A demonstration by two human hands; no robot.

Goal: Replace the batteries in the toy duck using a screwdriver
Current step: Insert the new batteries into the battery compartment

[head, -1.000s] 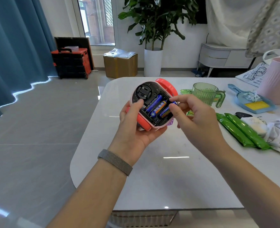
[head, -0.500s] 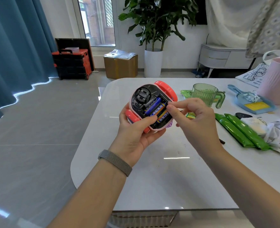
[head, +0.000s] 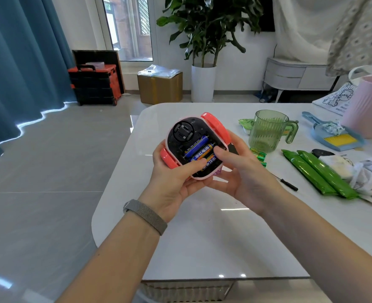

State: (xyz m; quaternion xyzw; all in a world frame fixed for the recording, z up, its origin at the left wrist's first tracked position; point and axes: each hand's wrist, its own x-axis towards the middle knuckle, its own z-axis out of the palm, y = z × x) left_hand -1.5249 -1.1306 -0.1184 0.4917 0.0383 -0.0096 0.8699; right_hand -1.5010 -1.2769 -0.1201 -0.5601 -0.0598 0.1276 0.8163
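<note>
The toy duck (head: 181, 133) is held upside down above the white table (head: 202, 237), its black underside and open battery bay facing me. Three blue batteries (head: 199, 149) lie side by side in the bay. My left hand (head: 174, 182) grips the toy from below, thumb lying over the nearest battery. My right hand (head: 239, 169) cups the toy's right side, thumb pressing on the bay's right end. A thin black screwdriver (head: 286, 184) lies on the table just right of my right hand. Two green batteries (head: 258, 154) sit behind that hand.
A green ribbed cup (head: 268, 130) stands behind the toy. Green packets (head: 316, 173), a blue dustpan with brush (head: 333, 136), a pink bin (head: 368, 106) and crumpled cloth (head: 364, 173) fill the table's right side. The table's rounded left edge drops to grey floor.
My right hand stopped pinching at the third battery and moved round the toy's right side. All three batteries now lie in the bay, and my left thumb slid onto the nearest one.
</note>
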